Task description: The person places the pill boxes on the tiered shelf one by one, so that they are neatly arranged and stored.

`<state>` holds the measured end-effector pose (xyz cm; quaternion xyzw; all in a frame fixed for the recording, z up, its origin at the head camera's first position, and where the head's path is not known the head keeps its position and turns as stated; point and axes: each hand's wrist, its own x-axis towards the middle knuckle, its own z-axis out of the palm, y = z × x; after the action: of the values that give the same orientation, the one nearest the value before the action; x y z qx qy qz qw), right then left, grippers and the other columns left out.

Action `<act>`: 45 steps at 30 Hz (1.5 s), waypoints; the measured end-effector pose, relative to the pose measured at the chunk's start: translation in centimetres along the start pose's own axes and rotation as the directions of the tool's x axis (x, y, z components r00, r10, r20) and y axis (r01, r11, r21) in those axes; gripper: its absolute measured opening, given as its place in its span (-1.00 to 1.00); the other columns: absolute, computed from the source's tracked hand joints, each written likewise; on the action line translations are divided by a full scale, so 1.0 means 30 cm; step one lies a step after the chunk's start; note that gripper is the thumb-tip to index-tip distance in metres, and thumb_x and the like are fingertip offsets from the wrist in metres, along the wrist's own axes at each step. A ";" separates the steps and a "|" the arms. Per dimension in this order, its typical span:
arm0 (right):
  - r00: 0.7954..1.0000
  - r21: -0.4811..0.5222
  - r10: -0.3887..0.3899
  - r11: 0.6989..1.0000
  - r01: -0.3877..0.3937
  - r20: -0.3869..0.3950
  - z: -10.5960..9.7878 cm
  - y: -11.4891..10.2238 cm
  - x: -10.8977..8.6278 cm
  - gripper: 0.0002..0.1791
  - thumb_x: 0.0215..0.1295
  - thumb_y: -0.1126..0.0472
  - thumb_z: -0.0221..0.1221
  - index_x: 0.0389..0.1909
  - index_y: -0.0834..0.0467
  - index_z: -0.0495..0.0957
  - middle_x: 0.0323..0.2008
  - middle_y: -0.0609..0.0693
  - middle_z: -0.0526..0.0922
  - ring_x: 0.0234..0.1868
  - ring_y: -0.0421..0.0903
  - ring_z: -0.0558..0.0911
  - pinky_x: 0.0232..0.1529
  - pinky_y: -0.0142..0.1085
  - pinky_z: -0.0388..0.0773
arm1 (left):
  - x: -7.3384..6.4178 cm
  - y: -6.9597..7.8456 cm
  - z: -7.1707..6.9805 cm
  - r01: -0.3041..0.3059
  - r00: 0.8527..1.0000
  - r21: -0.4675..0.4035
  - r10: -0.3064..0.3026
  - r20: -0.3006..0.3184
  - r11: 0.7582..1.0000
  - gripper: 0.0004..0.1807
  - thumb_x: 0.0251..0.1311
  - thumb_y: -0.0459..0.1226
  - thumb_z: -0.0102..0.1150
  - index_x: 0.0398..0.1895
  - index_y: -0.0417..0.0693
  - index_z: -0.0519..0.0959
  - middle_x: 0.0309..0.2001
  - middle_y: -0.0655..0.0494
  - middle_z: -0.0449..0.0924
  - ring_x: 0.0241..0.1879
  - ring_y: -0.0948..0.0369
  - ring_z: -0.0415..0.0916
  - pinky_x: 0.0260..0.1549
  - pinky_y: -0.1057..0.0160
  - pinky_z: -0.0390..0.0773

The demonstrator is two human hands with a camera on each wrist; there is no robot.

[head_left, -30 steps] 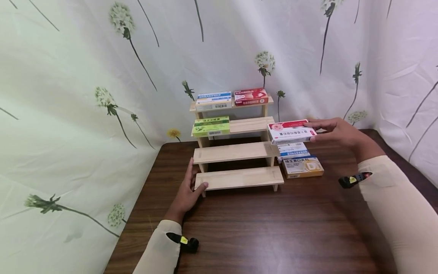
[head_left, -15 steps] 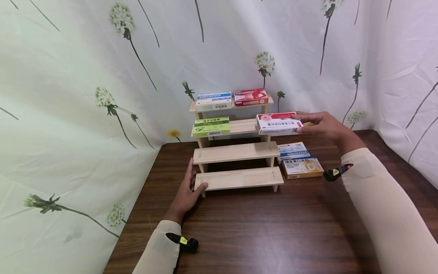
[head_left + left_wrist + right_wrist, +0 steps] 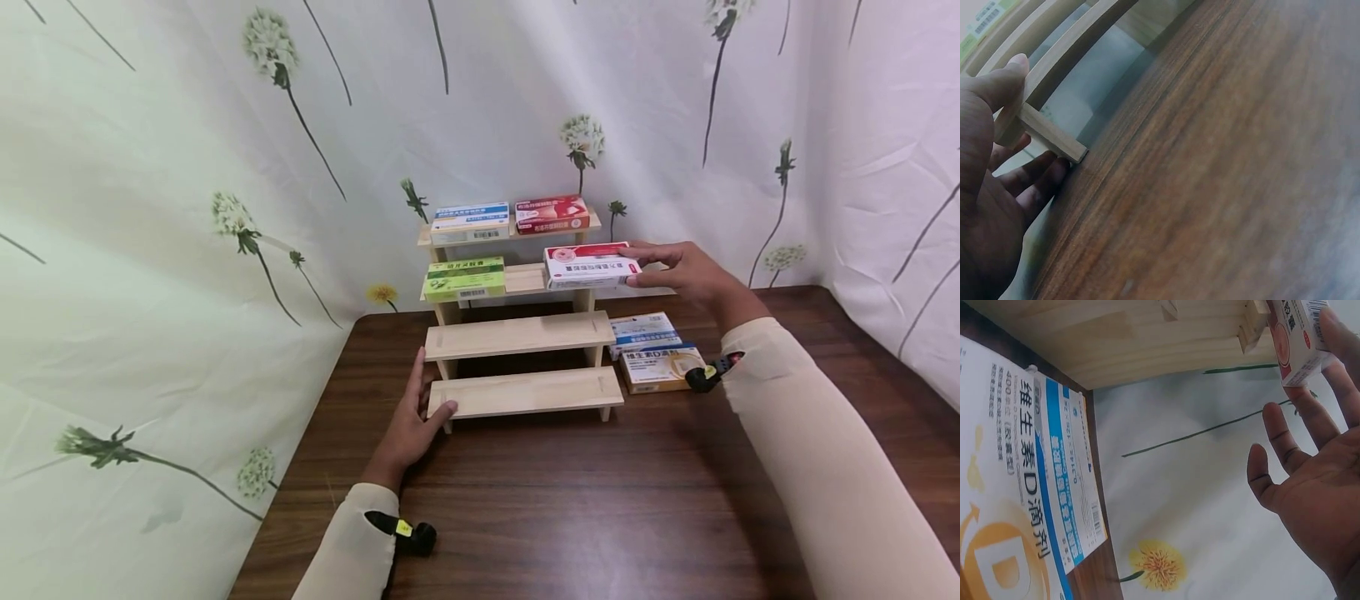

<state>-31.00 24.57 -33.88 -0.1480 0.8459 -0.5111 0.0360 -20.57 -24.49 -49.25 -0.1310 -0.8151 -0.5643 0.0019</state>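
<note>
Gripping the near left corner of a pale wooden four-step stand (image 3: 519,335), the left hand (image 3: 407,427) is nearest as I watch from afar. Beyond it, the right hand (image 3: 686,271) pinches the right end of a flat red-and-white cardboard box (image 3: 588,267) at the second-highest step, whether resting or just clear I cannot tell. I judge the box light, stiff but crushable and slightly slick, best taken gently by that end, front to back.
</note>
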 end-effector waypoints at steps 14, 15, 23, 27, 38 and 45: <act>0.999 0.019 0.039 0.999 -0.038 -0.005 0.054 -0.013 0.050 -0.29 0.43 0.05 0.48 0.56 -0.03 0.52 0.72 0.11 0.27 0.79 0.24 0.01 0.65 0.44 0.06 | -0.004 0.003 0.001 -0.023 1.000 -0.010 0.023 0.000 1.000 0.18 0.53 -0.18 0.36 0.80 0.63 -0.34 0.70 -0.23 0.19 0.59 -0.25 0.37 0.39 -0.31 0.53; 0.999 0.018 0.046 0.999 -0.046 -0.005 0.058 -0.014 0.053 -0.28 0.42 0.03 0.48 0.56 -0.05 0.52 0.73 0.09 0.24 0.80 0.24 -0.02 0.66 0.45 0.03 | -0.004 0.003 0.001 -0.023 1.000 -0.010 0.023 0.000 1.000 0.18 0.53 -0.18 0.37 0.80 0.63 -0.34 0.70 -0.23 0.20 0.58 -0.25 0.38 0.39 -0.31 0.53; 0.999 0.029 0.045 0.999 -0.045 0.004 0.088 -0.025 0.061 -0.32 0.47 0.07 0.44 0.56 -0.03 0.51 0.76 0.01 0.19 0.75 0.28 0.14 0.60 0.31 0.26 | -0.002 0.001 0.000 -0.016 1.000 -0.010 0.016 0.001 1.000 0.18 0.53 -0.17 0.37 0.79 0.65 -0.34 0.70 -0.23 0.18 0.58 -0.25 0.38 0.39 -0.34 0.53; 0.998 0.065 0.060 0.996 -0.060 0.006 0.101 -0.027 0.063 -0.33 0.47 0.06 0.45 0.55 -0.04 0.52 0.75 -0.06 0.20 0.73 0.25 0.21 0.57 0.22 0.32 | 0.000 0.000 0.000 -0.023 1.000 -0.007 0.023 0.002 1.000 0.18 0.53 -0.17 0.36 0.79 0.64 -0.34 0.71 -0.23 0.17 0.58 -0.25 0.38 0.38 -0.33 0.54; 0.997 0.023 0.073 0.997 -0.073 0.011 0.120 -0.046 0.076 -0.30 0.46 0.03 0.46 0.57 -0.07 0.50 0.76 0.03 0.17 0.77 0.26 0.06 0.64 0.36 0.19 | -0.001 -0.001 0.000 -0.012 1.000 -0.006 0.012 0.000 1.000 0.18 0.53 -0.18 0.36 0.79 0.64 -0.34 0.70 -0.23 0.19 0.58 -0.25 0.38 0.40 -0.33 0.53; 0.997 0.007 0.081 0.997 -0.081 0.004 0.130 -0.062 0.084 -0.30 0.45 0.03 0.47 0.55 -0.02 0.51 0.73 0.00 0.23 0.78 0.25 0.08 0.66 0.35 0.16 | -0.002 0.002 0.001 -0.012 1.000 -0.007 0.012 -0.002 1.000 0.18 0.53 -0.18 0.36 0.79 0.64 -0.34 0.70 -0.23 0.19 0.58 -0.25 0.37 0.40 -0.34 0.52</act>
<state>-32.18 19.71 -33.88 -0.1147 0.8494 -0.5118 0.0588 -20.49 -24.46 -49.21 -0.1355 -0.8123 -0.5672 0.0055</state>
